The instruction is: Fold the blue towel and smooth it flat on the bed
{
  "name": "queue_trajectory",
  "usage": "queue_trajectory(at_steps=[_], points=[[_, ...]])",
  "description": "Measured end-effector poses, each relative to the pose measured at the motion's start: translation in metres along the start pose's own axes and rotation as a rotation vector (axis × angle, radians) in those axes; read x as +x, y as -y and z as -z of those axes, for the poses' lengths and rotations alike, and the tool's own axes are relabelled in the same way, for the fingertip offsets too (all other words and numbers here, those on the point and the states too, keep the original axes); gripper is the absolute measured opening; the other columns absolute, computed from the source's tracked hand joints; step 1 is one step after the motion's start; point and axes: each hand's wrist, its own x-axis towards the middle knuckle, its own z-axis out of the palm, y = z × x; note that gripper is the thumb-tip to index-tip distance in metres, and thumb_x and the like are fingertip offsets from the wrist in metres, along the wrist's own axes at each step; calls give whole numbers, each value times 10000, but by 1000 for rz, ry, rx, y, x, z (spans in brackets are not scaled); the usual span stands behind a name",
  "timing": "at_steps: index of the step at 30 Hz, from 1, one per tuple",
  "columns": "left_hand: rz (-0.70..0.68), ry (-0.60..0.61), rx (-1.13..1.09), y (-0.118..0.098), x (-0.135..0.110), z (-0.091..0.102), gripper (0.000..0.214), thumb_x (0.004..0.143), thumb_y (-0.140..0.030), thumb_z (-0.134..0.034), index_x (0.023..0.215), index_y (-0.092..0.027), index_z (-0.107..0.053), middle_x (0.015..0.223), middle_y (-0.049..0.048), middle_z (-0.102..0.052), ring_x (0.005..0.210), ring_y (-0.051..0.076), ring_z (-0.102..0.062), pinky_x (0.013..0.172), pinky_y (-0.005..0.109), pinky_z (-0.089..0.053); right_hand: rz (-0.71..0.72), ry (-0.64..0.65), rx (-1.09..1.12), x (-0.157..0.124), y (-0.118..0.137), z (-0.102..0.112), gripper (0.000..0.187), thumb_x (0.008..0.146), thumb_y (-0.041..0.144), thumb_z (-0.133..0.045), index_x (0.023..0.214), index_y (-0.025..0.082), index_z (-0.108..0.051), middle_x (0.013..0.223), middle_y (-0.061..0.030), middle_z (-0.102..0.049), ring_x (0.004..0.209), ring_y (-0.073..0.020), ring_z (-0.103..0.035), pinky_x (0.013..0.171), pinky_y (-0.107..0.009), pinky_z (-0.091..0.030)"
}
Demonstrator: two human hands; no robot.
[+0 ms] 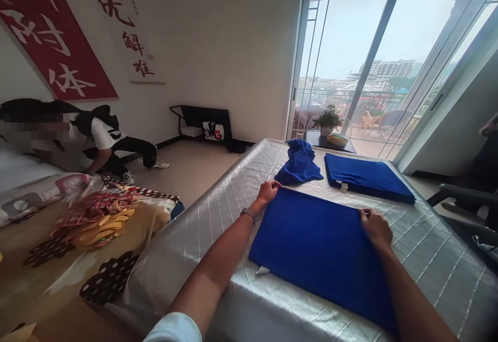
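Note:
A blue cloth lies folded into a flat rectangle on a silvery quilted mattress, a small white tag sticking out at its near left edge. My left hand pinches its far left corner. On the far right edge, my right hand grips the fabric between thumb and fingers. Behind it sits a stack of folded blue cloth with a white label on its front edge. A crumpled blue cloth rests beside that stack, just beyond my left hand.
At the left, a person bends over another bed strewn with a plaid cloth and yellow cloth. Past the mattress, a potted plant stands on a small table by the sliding glass door. A dark chair is at the right.

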Motion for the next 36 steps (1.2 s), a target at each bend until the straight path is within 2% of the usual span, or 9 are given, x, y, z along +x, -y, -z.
queue_trajectory(at_steps=[6, 10, 13, 15, 19, 24, 30, 33, 36], points=[[-6, 5, -8, 0, 2, 0, 249, 879, -98, -598, 951, -244, -787, 1003, 6, -772, 971, 164, -706, 902, 238, -519, 1, -16, -26, -7, 9, 9, 423, 963, 439, -395, 1176, 196, -668, 1150, -140, -695, 1060, -313, -634, 867, -438, -476], [-9, -5, 6, -1, 0, 0, 254, 880, -85, -595, 945, -238, -787, 985, 13, -774, 985, 175, -705, 923, 251, -516, 200, -171, -182, -22, 24, 21, 439, 972, 299, -326, 1240, 185, -655, 1263, -151, -654, 1173, -324, -573, 996, -493, -407], [-6, -4, 22, -1, 1, 1, 251, 868, -77, -603, 940, -230, -789, 950, 18, -776, 962, 184, -712, 906, 258, -526, 376, -85, -171, -30, 32, 21, 463, 971, 307, -340, 1328, 182, -606, 1403, -126, -589, 1277, -277, -522, 1093, -440, -359], [-10, -2, 39, 0, 2, 2, 251, 874, -85, -601, 953, -231, -788, 947, 19, -775, 960, 187, -711, 910, 265, -526, 427, -5, -188, -34, 34, 15, 523, 982, 370, -339, 1424, 159, -522, 1532, -120, -466, 1411, -264, -394, 1170, -441, -278], [-58, 7, 99, -2, -2, 1, 269, 902, -93, -570, 982, -238, -783, 1004, 25, -763, 1011, 189, -689, 971, 274, -495, 361, 156, -262, -39, 28, -2, 672, 1009, 460, -228, 1547, 67, -318, 1635, -129, -269, 1518, -245, -183, 1227, -450, -152], [-151, 21, 220, -9, -14, -1, 290, 936, -114, -509, 1011, -210, -772, 1109, 74, -709, 1095, 207, -630, 1038, 297, -442, 299, 213, -268, -40, 27, -5, 700, 1011, 453, -165, 1564, 36, -269, 1646, -127, -234, 1524, -222, -159, 1235, -396, -134], [-226, 31, 354, -26, -26, 9, 371, 929, -54, -421, 1081, -160, -742, 1245, 144, -635, 1270, 288, -492, 1139, 427, -330, 277, 207, -279, -46, 35, 0, 686, 1014, 424, -150, 1569, 33, -256, 1650, -114, -226, 1525, -214, -158, 1238, -378, -105], [-311, 84, 379, -55, -38, -5, 368, 921, -63, -446, 1141, -174, -719, 1311, 134, -613, 1303, 274, -476, 1156, 401, -314, 269, 214, -278, -47, 37, 0, 682, 1014, 415, -145, 1567, 33, -262, 1650, -113, -224, 1524, -219, -161, 1237, -388, -110], [-464, 222, 363, -96, -58, -52, 263, 936, -218, -561, 1147, -239, -717, 1294, 80, -644, 1241, 225, -552, 1119, 308, -365, 275, 208, -275, -46, 37, 0, 679, 1012, 401, -146, 1561, 24, -272, 1645, -125, -234, 1522, -224, -172, 1235, -392, -126]])
